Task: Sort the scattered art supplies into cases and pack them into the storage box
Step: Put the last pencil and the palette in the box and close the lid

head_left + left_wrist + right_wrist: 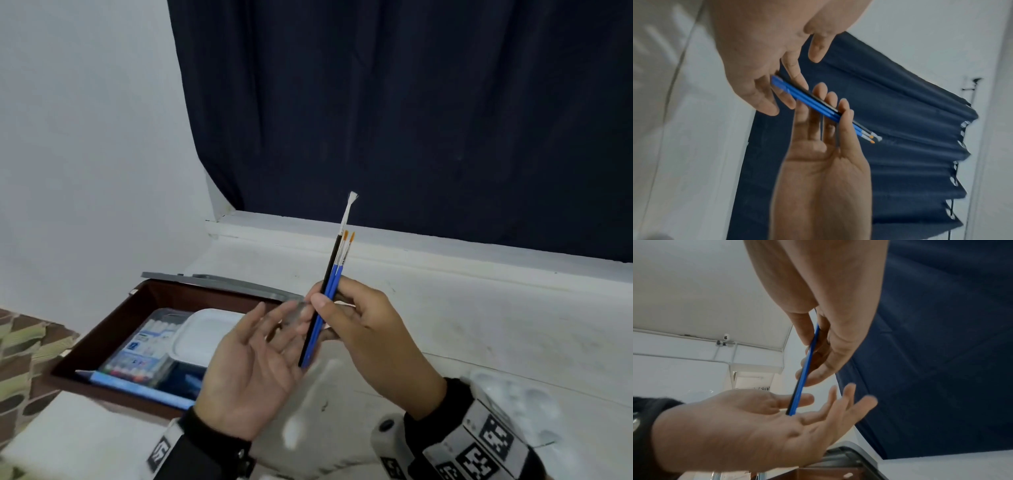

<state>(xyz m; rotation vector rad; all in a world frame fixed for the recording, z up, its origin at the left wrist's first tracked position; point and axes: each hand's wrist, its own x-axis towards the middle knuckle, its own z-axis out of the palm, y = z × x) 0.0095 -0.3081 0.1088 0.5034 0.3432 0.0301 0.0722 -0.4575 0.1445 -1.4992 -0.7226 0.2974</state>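
Upright, brushes [329, 291] between pinching hands [368, 329]

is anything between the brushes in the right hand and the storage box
Only the open left hand: it sits palm up under the brushes that the right hand pinches, on the side toward the storage box. The box is open, already partly filled.

Looks like a room in a home, not a lab or shop: plain white walls [85, 137], dark navy curtain [411, 120] with eyelets hanging over a white painted ledge [445, 246], leaf-patterned fabric [20, 346] at left, scuffed white tabletop [479, 325], wooden storage box [102, 329] of art supplies.
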